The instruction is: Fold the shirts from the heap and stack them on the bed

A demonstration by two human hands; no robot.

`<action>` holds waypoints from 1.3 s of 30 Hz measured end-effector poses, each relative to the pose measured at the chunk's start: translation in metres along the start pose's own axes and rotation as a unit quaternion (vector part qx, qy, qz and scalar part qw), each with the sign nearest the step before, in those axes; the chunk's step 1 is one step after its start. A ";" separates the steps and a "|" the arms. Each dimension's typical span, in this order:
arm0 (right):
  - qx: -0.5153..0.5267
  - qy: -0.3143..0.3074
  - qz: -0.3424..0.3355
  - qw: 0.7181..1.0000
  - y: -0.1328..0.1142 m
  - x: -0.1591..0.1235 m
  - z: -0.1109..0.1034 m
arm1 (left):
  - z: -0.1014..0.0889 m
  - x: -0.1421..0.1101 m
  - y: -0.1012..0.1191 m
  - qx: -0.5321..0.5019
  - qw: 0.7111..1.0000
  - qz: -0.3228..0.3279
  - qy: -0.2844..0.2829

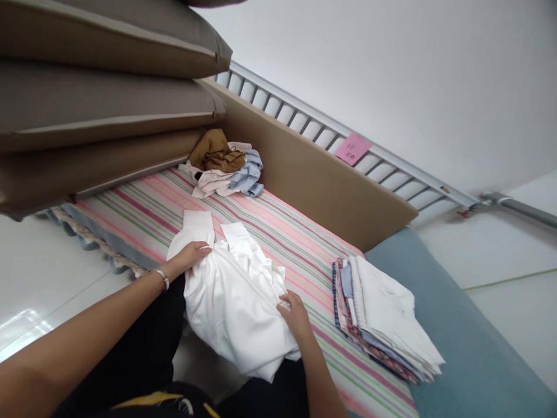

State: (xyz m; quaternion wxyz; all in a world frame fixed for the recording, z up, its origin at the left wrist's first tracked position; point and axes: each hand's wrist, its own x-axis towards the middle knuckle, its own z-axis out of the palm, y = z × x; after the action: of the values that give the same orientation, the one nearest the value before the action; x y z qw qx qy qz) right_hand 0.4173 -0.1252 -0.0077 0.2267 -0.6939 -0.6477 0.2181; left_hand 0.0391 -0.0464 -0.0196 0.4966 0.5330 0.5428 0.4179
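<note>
Here, smooth white cloth (241, 310) puckers between both hands (195, 255) (296, 315).

A striped bed (300, 244) before the left hand (194, 256), folded clothes (387, 302) beside the right hand (296, 313) and a metal rail (404, 167) beyond both mark what looks like a bedroom.

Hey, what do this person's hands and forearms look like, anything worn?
The left hand is ungloved, with a narrow silvery band at its wrist, perhaps a bracelet or watch. The right hand is ungloved too, with no band visible. No sleeve covers the forearms in view.
</note>
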 end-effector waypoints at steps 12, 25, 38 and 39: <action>-0.031 0.002 0.007 0.999 -0.012 0.008 0.001 | 0.000 -0.003 0.004 0.006 1.000 -0.002 -0.006; 0.064 0.299 0.054 0.951 -0.069 -0.006 -0.058 | -0.002 -0.015 0.031 0.184 0.971 0.149 -0.006; -0.105 0.442 -0.194 0.870 -0.224 -0.012 -0.274 | -0.073 -0.012 0.318 0.289 0.859 0.394 0.153; -0.128 0.458 -0.207 0.855 -0.239 -0.019 -0.293 | -0.077 -0.019 0.339 0.285 0.847 0.414 0.173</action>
State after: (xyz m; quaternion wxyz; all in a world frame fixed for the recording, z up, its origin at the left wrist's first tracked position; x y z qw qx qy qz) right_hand 0.3991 -0.1392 0.3703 0.4466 -0.5885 -0.6216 -0.2606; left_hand 0.0179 -0.0310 0.3277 0.0021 0.7456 0.4437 0.4972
